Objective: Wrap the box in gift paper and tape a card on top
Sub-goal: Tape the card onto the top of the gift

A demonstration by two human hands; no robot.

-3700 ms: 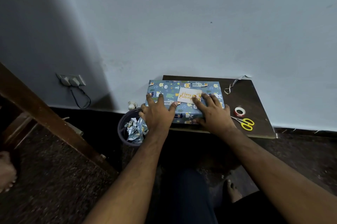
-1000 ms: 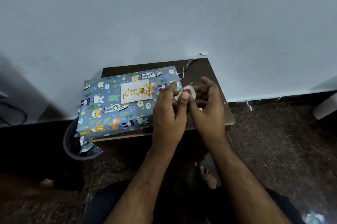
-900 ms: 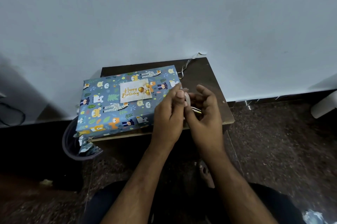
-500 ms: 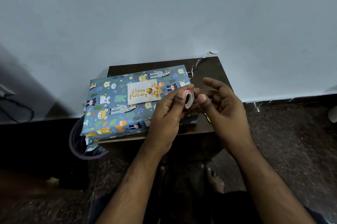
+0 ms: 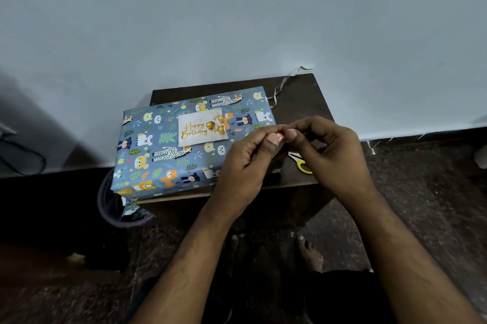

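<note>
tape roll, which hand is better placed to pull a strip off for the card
Right, probably. The left hand already grips the tape roll, while the right hand's fingertips pinch at its edge, free to draw tape out.

You see a blue, animal-printed box point(image 5: 168, 149), a white gold-lettered card point(image 5: 201, 127), yellow-handled scissors point(image 5: 300, 163), and a dark brown table point(image 5: 297, 97).

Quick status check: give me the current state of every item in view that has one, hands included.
box: fully wrapped, lying flat on the table.
card: face up on the box top; tape not discernible.
tape roll: lifted off the table, pinched between both hands.
scissors: lying on the table, partly hidden by the right hand.
left hand: grips the tape roll.
right hand: pinches at the roll.
bin: holds paper scraps.
</note>
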